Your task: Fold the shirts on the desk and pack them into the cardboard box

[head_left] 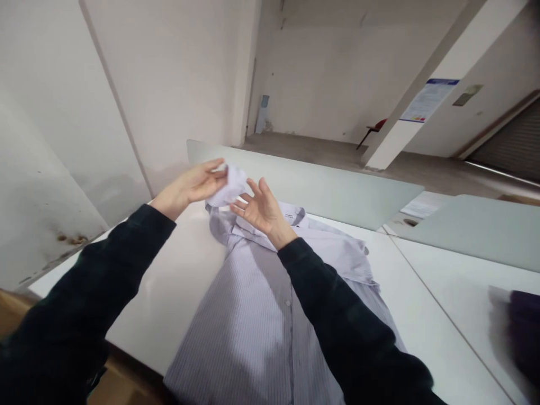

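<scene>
A light purple, finely striped button-up shirt (261, 315) lies front side up on the white table, its collar at the far end. One sleeve is raised off the table at the upper left, with its cuff (230, 188) in the air. My left hand (198, 183) grips the cuff's left side, thumb and fingers around the cloth. At the cuff's right edge is my right hand (259, 209), its fingers spread apart, over the shirt near the collar; I cannot tell whether its fingertips touch the cloth. The other sleeve (341, 253) lies folded across the right shoulder.
A low frosted divider (304, 180) runs along the back of the white table (169, 304). Dark purple cloth (525, 332) lies at the right edge. Beyond stand a pillar (417, 107) with a notice, a red chair (375, 128) and a water dispenser (261, 115). A wall rises at left.
</scene>
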The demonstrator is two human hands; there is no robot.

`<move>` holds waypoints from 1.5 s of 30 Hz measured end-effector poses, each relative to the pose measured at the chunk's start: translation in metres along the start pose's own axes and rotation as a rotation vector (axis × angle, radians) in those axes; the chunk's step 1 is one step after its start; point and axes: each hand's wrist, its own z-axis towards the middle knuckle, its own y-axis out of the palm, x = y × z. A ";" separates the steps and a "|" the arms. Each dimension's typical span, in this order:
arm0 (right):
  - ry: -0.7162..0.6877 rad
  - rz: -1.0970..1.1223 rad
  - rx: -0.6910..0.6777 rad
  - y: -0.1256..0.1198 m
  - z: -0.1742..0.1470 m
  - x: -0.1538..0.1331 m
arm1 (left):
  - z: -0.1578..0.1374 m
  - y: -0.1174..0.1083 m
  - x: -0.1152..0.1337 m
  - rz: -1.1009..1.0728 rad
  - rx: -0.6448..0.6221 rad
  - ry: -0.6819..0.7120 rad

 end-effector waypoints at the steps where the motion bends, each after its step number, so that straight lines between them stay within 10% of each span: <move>1: -0.026 -0.022 0.020 -0.005 0.002 -0.006 | -0.001 0.014 0.003 -0.046 -0.108 -0.023; 4: -0.070 -0.167 0.118 -0.025 0.003 -0.029 | -0.008 0.037 0.000 -0.118 -0.259 0.009; 9: -0.102 -0.491 0.339 -0.086 -0.036 -0.084 | -0.014 0.031 -0.070 0.304 0.032 0.078; 12: 0.061 -0.809 0.529 -0.138 -0.087 -0.113 | -0.028 0.032 -0.126 0.823 -0.022 -0.016; 17: 0.372 -1.445 0.880 -0.212 -0.165 -0.122 | -0.049 0.047 -0.172 0.989 -0.021 -0.023; 21: 0.449 -1.794 0.732 -0.230 -0.188 -0.110 | -0.054 0.054 -0.181 1.104 0.018 -0.001; 30: 0.657 -1.845 0.236 -0.229 -0.200 -0.110 | -0.057 0.052 -0.191 1.342 0.051 0.086; 40: -0.112 -2.520 0.581 -0.211 -0.193 -0.130 | -0.054 0.046 -0.195 1.302 0.031 0.116; 45: 0.234 -2.440 0.387 -0.239 -0.221 -0.133 | -0.057 0.048 -0.198 1.243 0.020 0.166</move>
